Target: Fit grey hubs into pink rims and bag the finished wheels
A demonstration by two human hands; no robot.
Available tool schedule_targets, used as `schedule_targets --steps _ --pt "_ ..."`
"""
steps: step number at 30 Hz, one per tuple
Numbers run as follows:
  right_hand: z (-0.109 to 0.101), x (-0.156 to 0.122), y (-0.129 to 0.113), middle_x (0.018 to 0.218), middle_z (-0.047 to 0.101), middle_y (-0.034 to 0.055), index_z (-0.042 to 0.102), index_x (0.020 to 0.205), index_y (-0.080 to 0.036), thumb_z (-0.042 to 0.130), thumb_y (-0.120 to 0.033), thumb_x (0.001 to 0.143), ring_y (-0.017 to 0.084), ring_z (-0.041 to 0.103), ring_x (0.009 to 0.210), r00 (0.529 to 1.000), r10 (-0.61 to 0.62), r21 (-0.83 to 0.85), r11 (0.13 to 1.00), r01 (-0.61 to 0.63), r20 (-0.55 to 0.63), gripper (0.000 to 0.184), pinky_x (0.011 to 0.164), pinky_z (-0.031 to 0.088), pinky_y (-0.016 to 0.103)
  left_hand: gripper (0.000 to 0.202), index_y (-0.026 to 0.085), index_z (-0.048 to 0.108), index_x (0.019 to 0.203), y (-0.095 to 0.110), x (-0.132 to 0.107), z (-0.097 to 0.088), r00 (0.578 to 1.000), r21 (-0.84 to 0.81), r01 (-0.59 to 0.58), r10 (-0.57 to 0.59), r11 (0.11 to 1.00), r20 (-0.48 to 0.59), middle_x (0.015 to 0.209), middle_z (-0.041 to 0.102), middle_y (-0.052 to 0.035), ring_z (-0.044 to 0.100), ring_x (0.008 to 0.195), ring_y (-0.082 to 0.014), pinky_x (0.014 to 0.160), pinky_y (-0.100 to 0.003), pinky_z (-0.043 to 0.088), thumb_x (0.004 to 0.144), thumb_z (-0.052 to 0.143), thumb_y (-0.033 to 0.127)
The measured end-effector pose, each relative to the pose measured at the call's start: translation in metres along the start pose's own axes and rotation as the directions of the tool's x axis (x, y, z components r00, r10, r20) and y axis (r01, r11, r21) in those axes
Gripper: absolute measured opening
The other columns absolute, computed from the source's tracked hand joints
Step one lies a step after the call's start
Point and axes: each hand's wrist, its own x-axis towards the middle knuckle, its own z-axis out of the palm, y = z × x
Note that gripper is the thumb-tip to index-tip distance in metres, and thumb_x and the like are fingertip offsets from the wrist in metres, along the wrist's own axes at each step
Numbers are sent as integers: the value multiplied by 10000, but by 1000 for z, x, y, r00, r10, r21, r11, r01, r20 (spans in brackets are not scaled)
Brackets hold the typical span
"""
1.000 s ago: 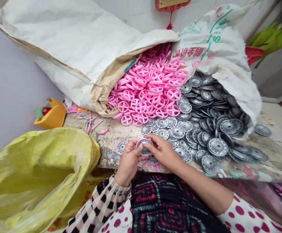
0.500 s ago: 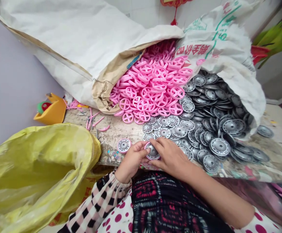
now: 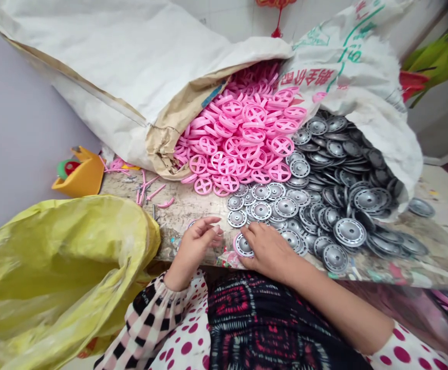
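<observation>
Pink-rimmed silver wheel, right-hand fingers on its edge

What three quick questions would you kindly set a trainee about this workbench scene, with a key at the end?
1. What is the right hand resting on? A) a pink-rimmed wheel with a silver centre B) a mug C) a phone
2. True or false: the pink spoked wheels lie to the left of the grey discs in this view.
3. Fill in the colour: the plastic bag at lower left is ____.

Key: 1 A; 2 true; 3 yellow.
</observation>
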Motion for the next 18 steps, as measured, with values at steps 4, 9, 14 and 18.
schedule_targets --steps 4,9,14,18 --pt "4 1 1 1072 586 134 565 1203 -121 635 -406 779 282 550 969 1000 -18 4 1000 18 21 516 828 434 396 399 139 628 1054 8 -3 -15 996 1 -56 56 998 -64 824 682 -52 647 719 -139 659 -244 517 711 714 322" --pt "4 9 -2 1026 578 129 579 1123 -141 650 -379 752 264 558 927 999 -41 55 998 39 23 447 789 450 376 421 139 619 1051 12 0 -37 980 -2 -118 116 993 -162 822 685 -53 653 723 -153 641 -249 524 696 731 334" --pt "0 36 -24 1025 582 140 581 1102 -138 663 -392 745 262 559 921 995 -97 72 993 96 6 445 778 455 377 449 132 609 1059 13 0 -41 975 -18 -122 116 992 -192 837 685 -58 660 732 -162 658 -257 530 685 743 341" --pt "1 51 -33 1034 588 156 577 1149 -123 669 -459 739 288 557 943 992 -124 43 992 123 21 537 802 452 410 463 130 609 1064 12 -2 -42 976 -8 -119 116 993 -187 841 686 -61 657 734 -159 661 -250 527 688 741 365"
